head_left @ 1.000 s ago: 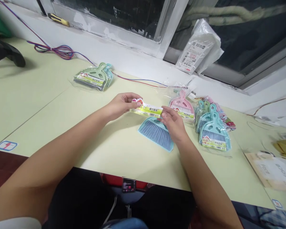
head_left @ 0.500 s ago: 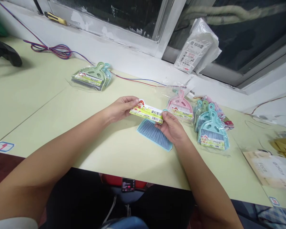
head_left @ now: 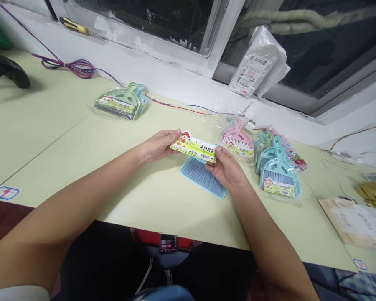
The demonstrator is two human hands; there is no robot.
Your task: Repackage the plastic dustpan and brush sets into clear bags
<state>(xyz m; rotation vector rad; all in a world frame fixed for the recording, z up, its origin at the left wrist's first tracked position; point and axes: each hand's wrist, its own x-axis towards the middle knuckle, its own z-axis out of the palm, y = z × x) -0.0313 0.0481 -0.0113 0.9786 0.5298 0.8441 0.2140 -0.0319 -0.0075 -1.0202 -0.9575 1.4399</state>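
Between my two hands is a printed card label (head_left: 192, 148), white and green with a red mushroom figure and a barcode. Thumb and fingers of my left hand (head_left: 161, 145) pinch its left end. At the right end, my right hand (head_left: 228, 166) grips it the same way. Beneath the card lies a blue dustpan (head_left: 222, 195) with a grey-blue bristled brush (head_left: 203, 177) on it; their handles are mostly hidden by the card and my right hand.
Wrapped green and blue dustpan sets (head_left: 120, 100) lie at the back left. To the right are a pink set (head_left: 237, 140) and several bagged blue and green sets (head_left: 280, 171). Coiled wire (head_left: 80, 68) runs along the wall. A screwdriver (head_left: 73, 25) and plastic packet (head_left: 253, 67) sit on the sill.
The card has tilted so its printed face shows more fully, its right end slightly lower. Both hands keep hold of its ends. The dustpan and brush stay on the table.
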